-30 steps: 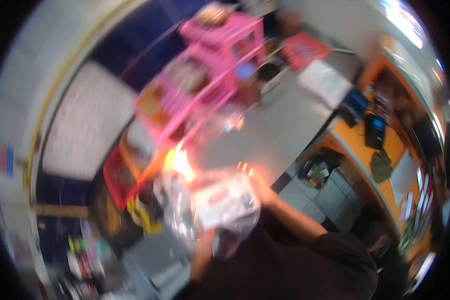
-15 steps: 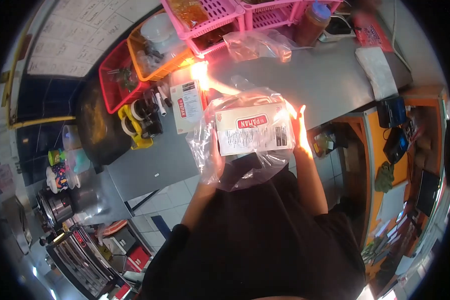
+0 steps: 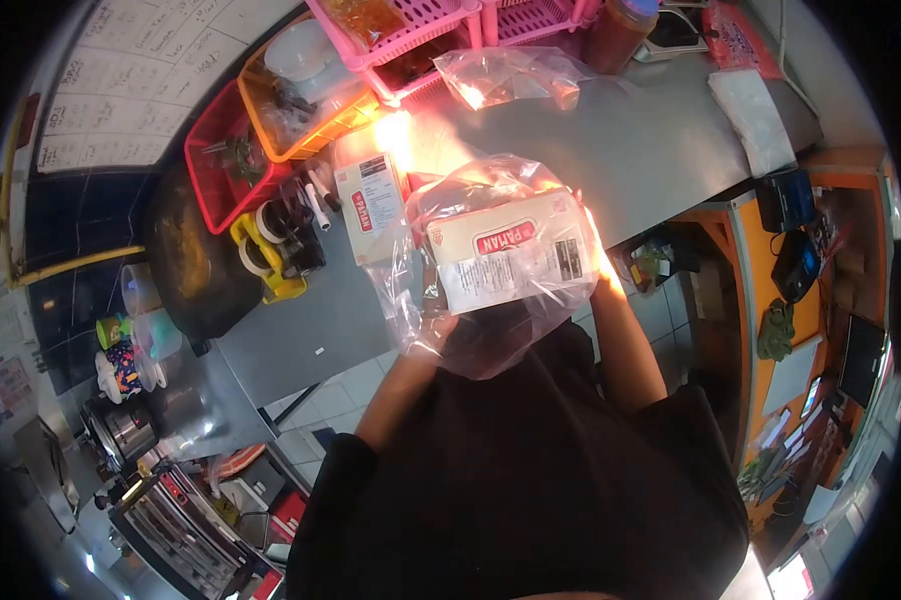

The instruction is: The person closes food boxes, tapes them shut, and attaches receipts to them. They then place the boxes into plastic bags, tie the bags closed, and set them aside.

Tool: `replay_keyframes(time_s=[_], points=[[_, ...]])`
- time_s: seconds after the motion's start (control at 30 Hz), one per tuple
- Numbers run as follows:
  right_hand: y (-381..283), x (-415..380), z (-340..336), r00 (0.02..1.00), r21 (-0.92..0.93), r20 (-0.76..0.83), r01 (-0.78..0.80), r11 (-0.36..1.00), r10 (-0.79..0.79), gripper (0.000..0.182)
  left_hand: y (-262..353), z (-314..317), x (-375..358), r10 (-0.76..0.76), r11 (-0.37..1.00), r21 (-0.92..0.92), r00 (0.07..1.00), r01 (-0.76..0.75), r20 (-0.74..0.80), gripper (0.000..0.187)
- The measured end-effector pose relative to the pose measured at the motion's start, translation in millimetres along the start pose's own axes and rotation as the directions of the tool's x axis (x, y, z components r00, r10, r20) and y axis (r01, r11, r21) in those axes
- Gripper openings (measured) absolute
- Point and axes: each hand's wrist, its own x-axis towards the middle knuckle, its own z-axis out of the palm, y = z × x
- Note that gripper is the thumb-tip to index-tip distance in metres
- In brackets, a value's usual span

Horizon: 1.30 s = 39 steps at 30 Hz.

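A white cardboard box [image 3: 496,282] with a red PAMAN label sits inside a clear plastic bag [image 3: 411,310], held up in front of my chest near the counter's edge. My left hand [image 3: 434,328] is closed on the box's lower left side, partly seen through the plastic. My right hand [image 3: 595,248] grips the right side, its fingers mostly washed out by bright light. A second PAMAN box [image 3: 371,208] rests on the steel counter [image 3: 631,140], just left of the bag.
Red [image 3: 206,165] and orange baskets [image 3: 316,135] stand at the back left, beside a pink rack [image 3: 416,40]. A yellow tape dispenser [image 3: 286,285] and markers [image 3: 319,205] lie near them. Another clear bag [image 3: 516,75], a sauce bottle [image 3: 616,35] and a white cloth [image 3: 756,120] are further back.
The bagged box has tilted slightly, its right end higher and its left end lower. Plastic now covers more of the box's top edge. Both hands stay on its sides.
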Motion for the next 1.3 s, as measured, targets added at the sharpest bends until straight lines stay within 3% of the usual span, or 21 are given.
replay_keyframes(time_s=[0.23,0.3,0.33,0.4,0.47,0.5,0.57,0.6,0.63,0.7,0.77,0.9,0.93,1.0,1.03,1.1,1.13,1.27,1.3], points=[[-20,-25,21,0.987,-0.278,-0.137,0.046,0.960,-0.087,0.065,-6,-9,6,0.161,0.943,0.299,0.986,-0.144,-0.034,0.039],[-37,-15,21,0.977,-0.316,-0.175,0.062,0.947,-0.122,0.065,-3,-17,8,0.173,0.921,0.357,0.985,-0.153,-0.022,0.040],[-50,7,8,0.981,-0.216,-0.187,0.018,0.976,-0.060,0.064,4,-25,4,0.168,0.913,0.381,0.986,-0.148,-0.018,0.040],[-87,22,4,0.950,-0.471,-0.109,0.210,0.857,-0.293,0.059,24,-39,-3,0.183,0.907,0.389,0.983,-0.159,-0.026,0.040],[-146,25,52,0.932,-0.700,0.074,0.303,0.647,-0.355,0.058,58,-59,-26,-0.028,0.910,0.413,0.998,0.046,-0.049,0.034],[-171,31,80,0.930,-0.704,0.087,0.311,0.638,-0.357,0.058,66,-77,-30,-0.016,0.913,0.406,0.999,0.035,-0.050,0.034],[-206,52,148,0.918,-0.854,0.394,0.387,0.348,-0.055,0.050,76,-108,-32,-0.235,0.880,0.368,0.949,0.299,-0.208,0.032],[-207,61,194,0.902,-0.855,0.432,0.414,0.314,-0.012,0.041,81,-113,-34,-0.220,0.887,0.365,0.954,0.283,-0.204,0.032],[-199,73,241,0.882,-0.851,0.471,0.445,0.278,0.031,0.033,88,-117,-36,-0.188,0.890,0.361,0.945,0.280,-0.268,0.033],[-155,127,290,0.799,-0.751,0.595,0.516,0.412,0.083,0.023,102,-127,-38,-0.126,0.903,0.352,0.934,0.247,-0.333,0.035],[-115,199,314,0.750,-0.771,0.637,0.620,0.145,0.179,0.026,109,-133,-42,-0.052,0.917,0.347,0.921,0.197,-0.386,0.038],[-22,327,341,0.830,-0.841,0.516,0.538,-0.057,0.212,0.024,120,-152,-55,0.017,0.926,0.344,0.890,0.158,-0.455,0.038],[1,352,341,0.816,-0.827,0.531,0.558,-0.068,0.230,0.024,121,-158,-59,-0.024,0.937,0.296,0.882,0.183,-0.471,0.038],[41,398,325,0.803,-0.657,0.555,0.584,-0.477,0.219,0.035,126,-169,-64,-0.110,0.959,0.179,0.871,0.220,-0.479,0.037],[53,413,322,0.796,-0.646,0.555,0.595,-0.477,0.242,0.035,129,-176,-64,-0.117,0.962,0.159,0.863,0.221,-0.492,0.037],[72,420,320,0.914,-0.642,0.319,0.404,-0.651,0.252,0.028,137,-188,-67,-0.110,0.962,0.171,0.877,0.212,-0.468,0.036],[77,424,317,0.968,-0.677,0.216,0.245,-0.694,0.130,0.029,142,-193,-65,-0.125,0.962,0.157,0.874,0.222,-0.469,0.036],[40,383,359,0.988,-0.774,0.151,0.099,-0.625,-0.031,0.028,172,-204,-42,-0.045,0.953,0.253,0.906,0.165,-0.422,0.037],[29,378,355,0.972,-0.854,0.235,0.197,-0.481,-0.019,0.027,180,-203,-35,-0.008,0.947,0.293,0.924,0.130,-0.383,0.037]])
